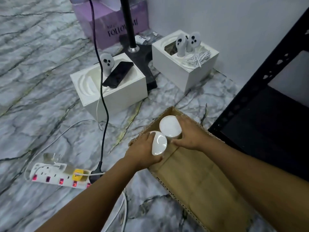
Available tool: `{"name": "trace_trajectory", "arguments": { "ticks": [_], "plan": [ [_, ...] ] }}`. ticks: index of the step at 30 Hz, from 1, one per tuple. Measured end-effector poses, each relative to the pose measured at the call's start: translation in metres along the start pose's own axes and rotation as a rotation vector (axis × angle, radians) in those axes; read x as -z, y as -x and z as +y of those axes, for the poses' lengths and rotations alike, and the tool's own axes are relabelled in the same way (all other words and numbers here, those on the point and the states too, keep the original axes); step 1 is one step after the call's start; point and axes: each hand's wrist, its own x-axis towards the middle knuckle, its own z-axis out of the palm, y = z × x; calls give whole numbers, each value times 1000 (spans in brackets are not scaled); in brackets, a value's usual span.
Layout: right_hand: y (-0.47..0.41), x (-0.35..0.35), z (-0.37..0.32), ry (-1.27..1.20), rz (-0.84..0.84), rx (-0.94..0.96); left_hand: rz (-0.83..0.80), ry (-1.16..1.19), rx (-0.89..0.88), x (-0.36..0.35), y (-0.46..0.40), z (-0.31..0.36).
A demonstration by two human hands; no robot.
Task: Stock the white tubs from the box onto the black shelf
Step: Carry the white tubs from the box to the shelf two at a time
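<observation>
An open cardboard box (197,178) lies on the marble floor beside the black shelf (260,124). Two white tubs sit at the box's far end. My left hand (142,151) grips the nearer tub (159,143), which is tilted toward the right. My right hand (190,133) wraps its fingers and thumb round the farther tub (170,125), which stands upright with its lid facing up. The bodies of both tubs are mostly hidden by my hands and the box wall. The rest of the box floor shows bare cardboard.
A white power strip (58,174) with red switches and a black plug lies left of the box, with cables trailing over the floor. Two white boxes (110,87) (184,56) holding controllers, a black lamp pole (128,22) and a purple box (108,19) stand behind.
</observation>
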Motion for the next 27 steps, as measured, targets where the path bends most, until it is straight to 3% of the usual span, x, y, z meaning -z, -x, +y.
{"name": "trace_trajectory", "arguments": {
  "ticks": [4, 10, 21, 24, 27],
  "plan": [
    [-15, -12, 5, -38, -1, 1, -20, -79, 12, -16, -8, -7],
    [-24, -22, 7, -112, 59, 10, 100, -179, -42, -19, -13, -5],
    [39, -25, 38, -207, 186, -34, 128, -97, -130, -27, -26, 2],
    [54, -35, 51, -234, 218, -43, 61, -10, -146, -25, -29, 5],
    [62, -46, 60, -278, 240, -39, -113, 200, -97, -22, -31, 0]
  ]
}}
